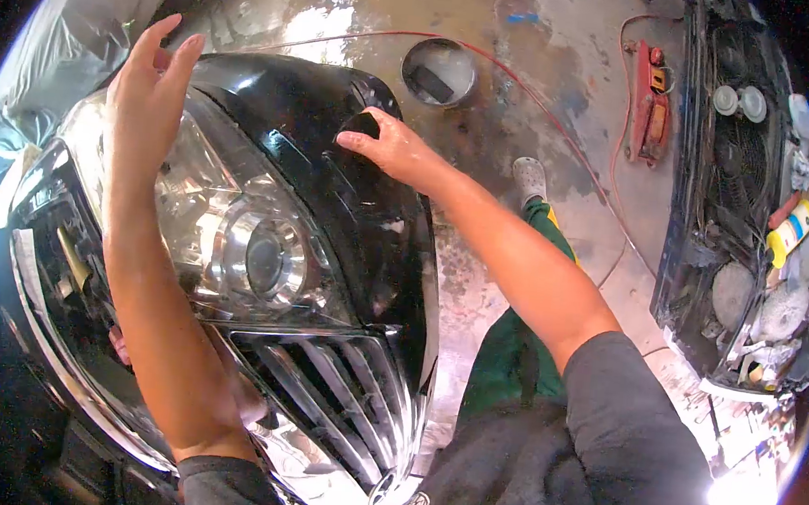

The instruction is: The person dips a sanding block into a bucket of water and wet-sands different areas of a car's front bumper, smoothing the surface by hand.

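Note:
My right hand (pixel 395 149) is closed around a small dark block (pixel 361 127), pressed to the wet-looking black bumper (pixel 287 118). Its thumb lies along the near side of the block, and most of the block is hidden by the fingers. My left hand (pixel 154 75) is up over the far side of the headlight (pixel 264 252), fingers apart and holding nothing. Whether its fingertips touch the bodywork I cannot tell. Below the headlight sits a chrome-slatted grille (pixel 329 388).
A round bucket (pixel 403 69) with a dark block inside stands on the wet floor. A red hose (pixel 537 98) runs across behind it. A red tool (pixel 654 110) lies to the right, beside a long black rack (pixel 685 197) bearing a yellow bottle (pixel 792 233). Grey sheeting (pixel 91 34) hangs at upper left.

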`<state>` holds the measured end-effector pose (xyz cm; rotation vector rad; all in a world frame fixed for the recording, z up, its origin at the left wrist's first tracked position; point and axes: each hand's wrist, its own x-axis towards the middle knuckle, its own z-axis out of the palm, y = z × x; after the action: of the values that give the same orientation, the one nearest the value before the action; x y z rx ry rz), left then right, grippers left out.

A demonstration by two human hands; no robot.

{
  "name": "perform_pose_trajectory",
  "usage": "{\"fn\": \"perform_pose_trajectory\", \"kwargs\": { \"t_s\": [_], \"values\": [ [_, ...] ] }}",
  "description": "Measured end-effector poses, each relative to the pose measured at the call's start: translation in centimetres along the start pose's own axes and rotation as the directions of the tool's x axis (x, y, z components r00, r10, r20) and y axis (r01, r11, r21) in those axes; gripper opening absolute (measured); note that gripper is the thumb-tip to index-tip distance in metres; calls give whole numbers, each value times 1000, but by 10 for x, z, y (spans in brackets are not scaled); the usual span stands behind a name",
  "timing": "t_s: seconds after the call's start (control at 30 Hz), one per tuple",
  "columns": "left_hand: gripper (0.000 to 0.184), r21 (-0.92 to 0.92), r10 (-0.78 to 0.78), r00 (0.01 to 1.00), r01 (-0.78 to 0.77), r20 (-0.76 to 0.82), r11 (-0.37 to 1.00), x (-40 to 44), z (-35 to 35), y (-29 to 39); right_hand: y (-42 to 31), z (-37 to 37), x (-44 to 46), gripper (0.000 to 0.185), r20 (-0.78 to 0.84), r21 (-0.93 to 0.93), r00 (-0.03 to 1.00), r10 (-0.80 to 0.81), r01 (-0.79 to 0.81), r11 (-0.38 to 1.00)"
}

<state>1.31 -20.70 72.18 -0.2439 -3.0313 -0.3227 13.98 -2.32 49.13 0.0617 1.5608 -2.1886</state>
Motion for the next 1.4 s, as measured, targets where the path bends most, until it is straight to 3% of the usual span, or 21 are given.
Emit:
{"fn": "perform_pose_trajectory", "kwargs": {
  "t_s": [0.07, 0.13, 0.2, 0.23, 0.3, 0.4, 0.5, 0.57, 0.6, 0.73, 0.87, 0.97, 1.07, 1.1, 1.2, 1.4],
  "values": [
    [54, 44, -61, 998, 60, 25, 997, -1, -3, 4, 9, -2, 7, 59, 20, -57, 998, -62, 63, 996],
    [54, -36, -25, 1000, 25, 3, 999, -1, 1, 1, 17, -5, 14, 58, 5, -190, 987, -161, 159, 969],
    [55, -39, -21, 1000, 20, -18, 999, -3, 1, 1, 11, -4, 15, 58, -27, -389, 955, -294, 261, 883],
    [55, -6, -26, 999, 26, -19, 1000, -1, -1, 2, 16, 3, 26, 61, -29, -476, 896, -443, 378, 794],
    [56, 16, -30, 999, 30, -18, 999, 0, 2, -2, -8, 13, 35, 60, 44, -538, 880, -473, 420, 731],
    [50, -214, 19, 998, -32, -65, 976, 0, 11, -11, -5, 10, 37, 60, 49, -534, 858, -511, 455, 712],
    [49, -86, -82, 997, 82, 0, 993, -3, 0, 4, 7, 5, 30, 59, -2, -465, 901, -433, 382, 798],
    [49, 13, -134, 985, 133, 113, 991, -11, -27, 56, 1, 7, 47, 58, 36, -522, 854, -519, 459, 719],
    [46, 23, -141, 986, 140, 94, 990, -13, -27, 61, -3, 8, 52, 57, 56, -549, 829, -556, 490, 677],
    [36, 21, -91, 989, 94, -114, 995, -14, -5, 44, -12, 10, 48, 54, 40, -501, 898, -438, 398, 769],
    [38, 87, -63, 994, 71, -88, 994, -19, -10, 57, 17, -4, 10, 52, -69, -343, 960, -272, 233, 910],
    [45, 10, -67, 997, 67, -27, 998, -7, 1, 17, 14, 3, 23, 60, -74, -233, 976, -203, 181, 956],
    [47, 5, -74, 997, 74, 12, 997, -3, 4, 2, 0, 10, 29, 66, -148, -435, 960, -239, 154, 887],
    [47, 20, -79, 997, 78, 15, 997, -2, 3, 4, 8, 10, 23, 66, -128, -279, 968, -214, 172, 945],
    [46, 27, -55, 998, 56, -13, 998, -2, 4, 5, 14, 10, -28, 62, -218, -16, 975, 42, -46, 999],
    [47, -59, -79, 997, 79, 11, 995, -2, 5, -5, 40, 14, -94, 63, -238, -38, 957, 167, -181, 983]
  ]
}}
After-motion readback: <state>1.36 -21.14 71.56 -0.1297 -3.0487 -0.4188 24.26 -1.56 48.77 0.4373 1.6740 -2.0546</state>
